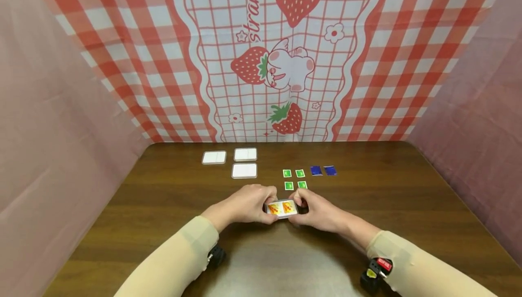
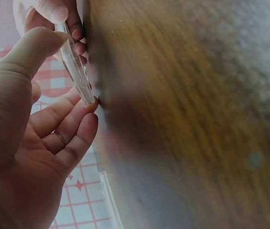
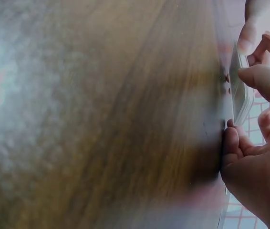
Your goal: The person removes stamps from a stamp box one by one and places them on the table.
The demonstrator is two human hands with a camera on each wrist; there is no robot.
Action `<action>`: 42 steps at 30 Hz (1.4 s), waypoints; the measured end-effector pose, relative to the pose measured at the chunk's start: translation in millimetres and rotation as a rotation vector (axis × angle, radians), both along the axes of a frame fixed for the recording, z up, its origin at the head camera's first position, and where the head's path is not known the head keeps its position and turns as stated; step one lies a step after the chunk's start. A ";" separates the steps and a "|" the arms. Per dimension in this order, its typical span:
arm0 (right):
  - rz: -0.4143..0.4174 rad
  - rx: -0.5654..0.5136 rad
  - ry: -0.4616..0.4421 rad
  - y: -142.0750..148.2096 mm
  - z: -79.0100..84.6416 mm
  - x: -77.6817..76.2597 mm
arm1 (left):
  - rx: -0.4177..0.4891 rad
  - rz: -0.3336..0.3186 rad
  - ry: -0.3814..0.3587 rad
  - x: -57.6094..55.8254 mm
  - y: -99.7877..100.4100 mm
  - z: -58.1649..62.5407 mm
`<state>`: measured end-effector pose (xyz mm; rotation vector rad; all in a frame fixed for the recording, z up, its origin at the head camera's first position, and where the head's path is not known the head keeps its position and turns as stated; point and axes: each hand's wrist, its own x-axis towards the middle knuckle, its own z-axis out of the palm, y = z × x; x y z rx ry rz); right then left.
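Observation:
A small clear plastic rectangular case, showing two orange pictures side by side on white, is held between both hands just above the near middle of the table. My left hand grips its left end, thumb on the near side and fingers on the far side. At the right end my right hand pinches it the same way. The left wrist view shows the case edge-on as a clear slab, tilted between thumb and fingertips. Its thin layered edge also shows in the right wrist view, where the case stands close to the tabletop.
Three clear-edged white rectangular cases lie at the back left of the wooden table. Several small green square pieces sit just beyond the right hand, with two dark blue squares to their right. A strawberry-patterned cloth hangs behind.

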<state>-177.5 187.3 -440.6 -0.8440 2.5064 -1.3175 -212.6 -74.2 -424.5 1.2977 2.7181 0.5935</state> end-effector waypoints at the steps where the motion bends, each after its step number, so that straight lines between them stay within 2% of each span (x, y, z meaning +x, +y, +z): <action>1: 0.000 -0.004 -0.007 0.2 0.5 0.4 | 0.010 0.003 -0.005 0.2 -0.7 -0.8; 8: -0.025 -0.030 -0.043 -1.6 2.5 2.2 | 0.036 0.009 -0.064 3.5 -2.6 1.1; 16: -0.062 -0.050 -0.041 0.1 -1.5 3.2 | -0.038 0.010 -0.061 8.0 3.1 7.6; 22: -0.076 -0.085 -0.039 1.5 -5.1 4.0 | -0.026 -0.011 -0.069 8.1 4.3 8.2; 26: -0.066 -0.108 -0.091 4.1 -7.4 4.7 | -0.013 -0.026 -0.072 8.3 4.0 8.5; 35: -0.061 -0.147 -0.218 7.2 -4.1 5.9 | 0.014 -0.005 -0.126 8.4 4.1 8.5; 42: -0.054 -0.160 -0.241 4.6 -3.1 5.3 | 0.019 0.014 -0.134 8.3 3.1 8.3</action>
